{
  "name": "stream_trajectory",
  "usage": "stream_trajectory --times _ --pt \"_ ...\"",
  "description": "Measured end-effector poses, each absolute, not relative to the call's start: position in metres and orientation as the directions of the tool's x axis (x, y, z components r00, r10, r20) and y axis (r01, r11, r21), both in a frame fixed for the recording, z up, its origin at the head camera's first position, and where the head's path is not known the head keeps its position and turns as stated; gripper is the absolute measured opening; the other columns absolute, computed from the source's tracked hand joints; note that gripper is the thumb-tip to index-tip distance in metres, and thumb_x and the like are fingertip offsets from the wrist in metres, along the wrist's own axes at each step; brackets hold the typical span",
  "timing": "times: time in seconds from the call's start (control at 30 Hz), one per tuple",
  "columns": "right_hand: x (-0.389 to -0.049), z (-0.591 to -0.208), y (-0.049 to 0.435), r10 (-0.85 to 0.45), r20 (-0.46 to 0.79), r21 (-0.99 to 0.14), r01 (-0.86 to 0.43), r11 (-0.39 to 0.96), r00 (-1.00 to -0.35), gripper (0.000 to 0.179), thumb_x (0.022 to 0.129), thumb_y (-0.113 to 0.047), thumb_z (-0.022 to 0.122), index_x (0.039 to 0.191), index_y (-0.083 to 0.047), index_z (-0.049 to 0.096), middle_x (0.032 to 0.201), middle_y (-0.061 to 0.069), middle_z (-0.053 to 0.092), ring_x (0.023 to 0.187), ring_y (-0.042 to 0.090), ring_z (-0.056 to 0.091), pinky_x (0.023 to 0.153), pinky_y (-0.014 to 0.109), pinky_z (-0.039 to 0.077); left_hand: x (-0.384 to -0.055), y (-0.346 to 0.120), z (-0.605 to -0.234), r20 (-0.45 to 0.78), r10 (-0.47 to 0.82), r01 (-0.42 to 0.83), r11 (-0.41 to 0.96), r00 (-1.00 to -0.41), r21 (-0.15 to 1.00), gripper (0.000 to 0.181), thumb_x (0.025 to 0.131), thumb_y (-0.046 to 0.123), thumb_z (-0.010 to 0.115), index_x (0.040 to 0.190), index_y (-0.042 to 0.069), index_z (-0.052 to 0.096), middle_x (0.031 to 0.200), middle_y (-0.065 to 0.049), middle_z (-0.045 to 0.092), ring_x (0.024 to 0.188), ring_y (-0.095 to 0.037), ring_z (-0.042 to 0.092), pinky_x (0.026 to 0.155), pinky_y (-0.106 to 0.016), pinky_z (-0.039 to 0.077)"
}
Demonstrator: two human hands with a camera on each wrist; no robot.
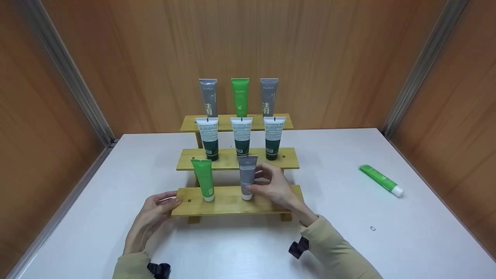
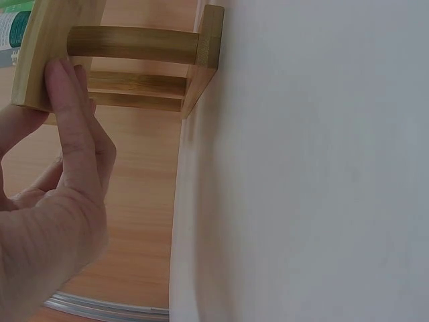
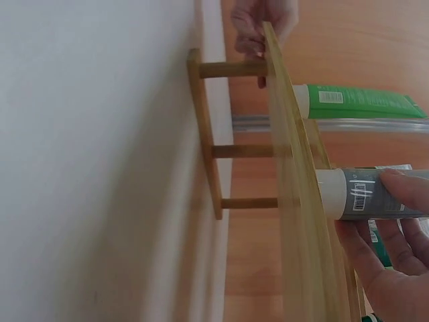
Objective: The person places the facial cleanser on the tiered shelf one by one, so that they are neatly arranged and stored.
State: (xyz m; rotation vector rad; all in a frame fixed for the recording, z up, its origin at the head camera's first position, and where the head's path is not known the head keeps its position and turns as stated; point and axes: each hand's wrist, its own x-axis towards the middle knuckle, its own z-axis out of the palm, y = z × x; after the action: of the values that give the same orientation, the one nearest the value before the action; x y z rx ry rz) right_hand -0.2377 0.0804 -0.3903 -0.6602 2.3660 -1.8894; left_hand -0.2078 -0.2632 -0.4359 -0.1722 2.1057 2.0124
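On the lowest step of a three-tier wooden display stand (image 1: 228, 207), a grey tube (image 1: 247, 174) stands upright on its white cap. My right hand (image 1: 277, 186) pinches it between thumb and fingers; the right wrist view shows the cap (image 3: 330, 193) right at the board. My left hand (image 1: 155, 211) grips the left end of that board, thumb on top and fingers (image 2: 70, 107) underneath. A green tube (image 1: 203, 178) stands between the two hands, cap down, toward the left end.
White-and-dark-green tubes (image 1: 242, 133) line the middle step. On the top step a green tube (image 1: 240, 97) stands between two grey ones (image 1: 209, 97). Another green tube (image 1: 379, 179) lies on the white table at right, with a small ring (image 1: 372, 228) nearer. Wooden walls enclose the table.
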Motion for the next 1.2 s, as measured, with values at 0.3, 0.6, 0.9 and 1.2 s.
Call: stream_trajectory --times 0.3,0.6,0.9,1.2 --pt "-0.239 -0.391 0.074 -0.357 0.243 -0.934 -0.316 0.164 -0.902 0.049 0.082 -0.004 0.08 0.126 0.003 0.061 0.126 0.021 0.065 0.118 0.034 0.064 0.107 0.047 0.051 -0.209 -0.264 -0.434 -0.254 0.058 -0.25 0.065 -0.966 0.966 0.06 0.096 0.012 0.067 0.145 -0.012 0.04 0.105 -0.003 0.069 0.091 -0.008 0.069 0.079 -0.02 0.058" --pt "-0.24 -0.394 0.07 -0.363 0.258 -0.929 -0.334 0.162 -0.895 0.046 0.082 -0.003 0.08 0.123 0.003 0.061 0.125 0.022 0.065 0.117 0.035 0.064 0.106 0.045 0.052 -0.209 -0.263 -0.434 -0.246 0.059 -0.241 0.072 -0.968 0.968 0.06 0.096 0.013 0.067 0.144 -0.012 0.041 0.107 -0.006 0.069 0.092 -0.009 0.069 0.08 -0.02 0.058" --pt "-0.241 -0.396 0.067 -0.381 0.298 -0.927 -0.36 0.102 -0.875 0.044 0.082 -0.002 0.079 0.121 0.008 0.06 0.122 0.027 0.063 0.115 0.037 0.065 0.104 0.043 0.054 -0.208 -0.262 -0.434 -0.243 0.047 -0.24 0.068 -0.969 0.968 0.059 0.095 0.011 0.068 0.143 -0.012 0.043 0.103 -0.004 0.068 0.09 -0.009 0.069 0.078 -0.02 0.058" --pt "-0.242 -0.396 0.067 -0.388 0.29 -0.93 -0.353 0.1 -0.875 0.046 0.082 -0.002 0.079 0.123 0.006 0.06 0.124 0.026 0.063 0.116 0.035 0.064 0.105 0.043 0.053 -0.208 -0.262 -0.434 -0.247 0.043 -0.243 0.076 -0.968 0.967 0.059 0.095 0.011 0.068 0.144 -0.012 0.042 0.103 -0.004 0.069 0.09 -0.008 0.069 0.077 -0.02 0.058"
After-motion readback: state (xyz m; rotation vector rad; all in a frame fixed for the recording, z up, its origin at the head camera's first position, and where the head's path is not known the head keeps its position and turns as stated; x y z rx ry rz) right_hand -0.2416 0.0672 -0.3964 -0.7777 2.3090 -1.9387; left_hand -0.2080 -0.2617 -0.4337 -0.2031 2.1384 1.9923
